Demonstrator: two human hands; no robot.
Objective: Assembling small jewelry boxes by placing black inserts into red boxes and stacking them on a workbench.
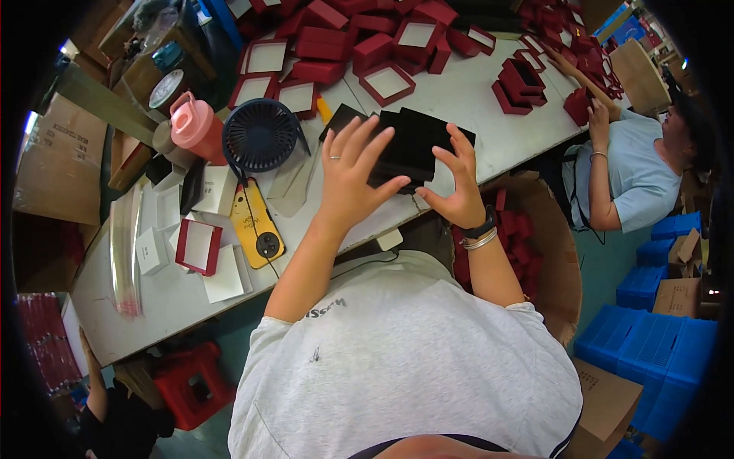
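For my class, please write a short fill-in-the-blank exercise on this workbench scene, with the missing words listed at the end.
1. Both the left hand and the right hand hold a stack of flat pads whose colour is ____.
2. The jug standing left of the round dark fan is ____ in colour.
3. The phone lying on the table has a ____ case.
4. The open boxes piled at the far side of the table are ____.

Missing words: black; pink; yellow; red
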